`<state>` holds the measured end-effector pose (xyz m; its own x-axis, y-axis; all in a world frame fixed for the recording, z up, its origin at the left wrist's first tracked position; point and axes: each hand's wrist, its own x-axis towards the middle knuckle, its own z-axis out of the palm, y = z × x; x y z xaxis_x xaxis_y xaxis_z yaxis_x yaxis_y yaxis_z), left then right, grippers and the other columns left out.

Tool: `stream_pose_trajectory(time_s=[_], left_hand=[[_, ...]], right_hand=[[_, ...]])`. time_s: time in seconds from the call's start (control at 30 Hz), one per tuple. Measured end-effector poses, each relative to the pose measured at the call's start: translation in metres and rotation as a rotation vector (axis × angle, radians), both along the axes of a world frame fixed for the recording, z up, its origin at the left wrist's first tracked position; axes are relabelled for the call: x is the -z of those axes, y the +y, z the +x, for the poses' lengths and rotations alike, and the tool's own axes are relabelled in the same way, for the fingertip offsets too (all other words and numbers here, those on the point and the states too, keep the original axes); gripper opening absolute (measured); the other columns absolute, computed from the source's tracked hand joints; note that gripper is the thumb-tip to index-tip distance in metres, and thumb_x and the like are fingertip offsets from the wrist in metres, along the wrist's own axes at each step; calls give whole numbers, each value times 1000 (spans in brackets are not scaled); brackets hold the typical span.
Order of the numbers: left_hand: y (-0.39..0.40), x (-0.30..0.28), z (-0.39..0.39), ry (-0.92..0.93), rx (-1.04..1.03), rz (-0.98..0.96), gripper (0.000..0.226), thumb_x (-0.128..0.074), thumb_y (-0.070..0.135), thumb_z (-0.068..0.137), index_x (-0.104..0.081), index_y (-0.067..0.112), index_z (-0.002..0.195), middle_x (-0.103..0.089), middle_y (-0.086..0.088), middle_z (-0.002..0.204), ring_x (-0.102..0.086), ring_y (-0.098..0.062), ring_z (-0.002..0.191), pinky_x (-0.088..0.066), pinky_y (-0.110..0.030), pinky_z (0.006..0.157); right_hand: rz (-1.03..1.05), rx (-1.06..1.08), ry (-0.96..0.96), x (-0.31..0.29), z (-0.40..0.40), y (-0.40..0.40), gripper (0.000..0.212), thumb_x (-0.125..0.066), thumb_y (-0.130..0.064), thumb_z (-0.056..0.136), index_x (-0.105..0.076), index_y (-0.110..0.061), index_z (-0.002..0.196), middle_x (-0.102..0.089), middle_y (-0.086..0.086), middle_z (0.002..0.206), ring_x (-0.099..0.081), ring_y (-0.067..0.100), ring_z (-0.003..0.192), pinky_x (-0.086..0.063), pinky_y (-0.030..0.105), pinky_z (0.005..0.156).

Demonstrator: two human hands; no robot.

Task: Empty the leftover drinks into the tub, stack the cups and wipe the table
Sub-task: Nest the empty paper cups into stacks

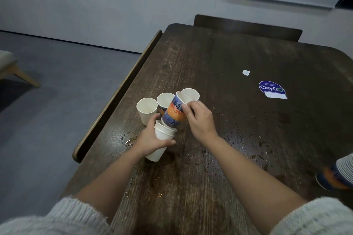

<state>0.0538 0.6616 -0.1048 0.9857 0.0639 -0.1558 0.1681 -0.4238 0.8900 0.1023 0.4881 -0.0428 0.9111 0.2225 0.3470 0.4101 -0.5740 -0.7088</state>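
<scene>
R fingers (188,109) pinch the rim of a blue-and-orange patterned paper cup (175,113), tilted, its base entering the mouth of the white paper cup stack (161,140). R hand (198,120) sits above and right of it. L hand (152,137) wraps the stack, thumb across the near side, fingers curled round the far side; stack is held tilted, bottom end near the table.

3 more paper cups stand upright just beyond: a plain white cup (146,109) at left, another (164,101) w/ patterned wall behind the held one, a 3rd (191,94) at right. All look empty.

Handling, my guess: cups are light, thin-walled, crush easily, maybe wet and slick. Best held low on the wall or lightly at the rim; seat w/o forcing.

Dark wood-grain table (238,59) shows ring marks and droplets (129,138) near left and right of the arms, so wiping isn't done yet. A round blue sticker (272,88) lies far right. No tub in view. Grey floor at left, chairs pushed against the table's left and far edges.
</scene>
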Motion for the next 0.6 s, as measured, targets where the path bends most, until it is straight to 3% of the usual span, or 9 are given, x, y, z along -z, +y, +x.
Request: stream_pose_trajectory(time_s=[0.1, 0.17, 0.27, 0.37, 0.5, 0.6], left_hand=[[-2, 0, 1, -33, -20, -38, 119, -82, 60, 40, -23, 36, 141, -54, 9, 126, -54, -13, 116, -42, -36, 103], [-4, -1, 2, -74, -43, -77, 118, -81, 58, 41, -25, 33, 142, -54, 10, 126, -53, -10, 116, -42, -31, 101], [-2, -2, 4, -121, -55, -103, 109, -82, 55, 46, -30, 34, 139, -57, 8, 125, -57, -12, 112, -47, -36, 98], [4, 2, 0, -133, -101, -127, 106, -82, 56, 46, -28, 37, 136, -57, 10, 121, -58, -9, 110, -48, -30, 94], [14, 6, -7, -126, -179, -136, 106, -83, 54, 47, -24, 39, 134, -53, 18, 118, -56, -8, 110, -45, -32, 95], [24, 8, -11, -120, -218, -141, 103, -80, 60, 45, -26, 38, 131, -54, 11, 120, -57, -9, 108, -47, -34, 95]], right_hand=[[-20, -93, 82, -1, -1, 9, 30, -50, -26, 101, -64, -4, 86, -58, 2, 81, -55, 21, 79, -43, 36, 69], [-114, -191, 166, 0, -2, 13, 32, -49, -28, 101, -67, -3, 92, -64, 10, 88, -59, 25, 83, -47, 43, 74], [-282, -306, 247, 0, -5, 22, 36, -46, -35, 101, -70, -8, 100, -68, 12, 95, -61, 27, 89, -47, 43, 76], [-313, -279, 209, -7, -3, 31, 41, -43, -43, 101, -71, -13, 103, -66, 9, 99, -60, 24, 93, -44, 38, 77], [-168, -166, 188, -14, 11, 45, 35, -44, -34, 102, -68, -10, 109, -63, 10, 110, -57, 24, 101, -44, 39, 87], [-242, -219, 196, -9, 27, 58, 33, -42, -25, 103, -65, -7, 119, -62, 12, 121, -55, 27, 113, -41, 37, 95]])
